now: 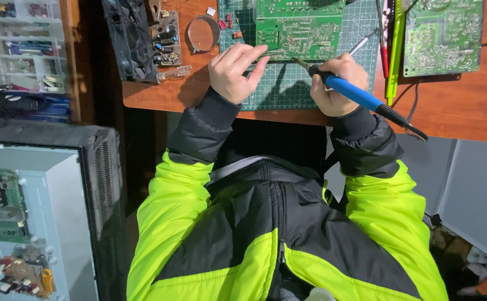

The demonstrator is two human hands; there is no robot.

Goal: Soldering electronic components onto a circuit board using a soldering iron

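I saw my right hand (337,83) gripping the blue soldering iron (355,93) at the green circuit board (299,30); my left hand (233,71), fingers half curled, pressed the board's near edge.

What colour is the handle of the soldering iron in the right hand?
Blue, with a black end near the cord, seen in the head view: soldering iron in the right hand.

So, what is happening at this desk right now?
A person in a black and yellow-green jacket works at a wooden desk. The right hand grips a blue-handled soldering iron, its tip at the lower edge of a green circuit board. The left hand rests its fingers on that board's edge. The board lies on a green cutting mat. A second circuit board sits to the right.
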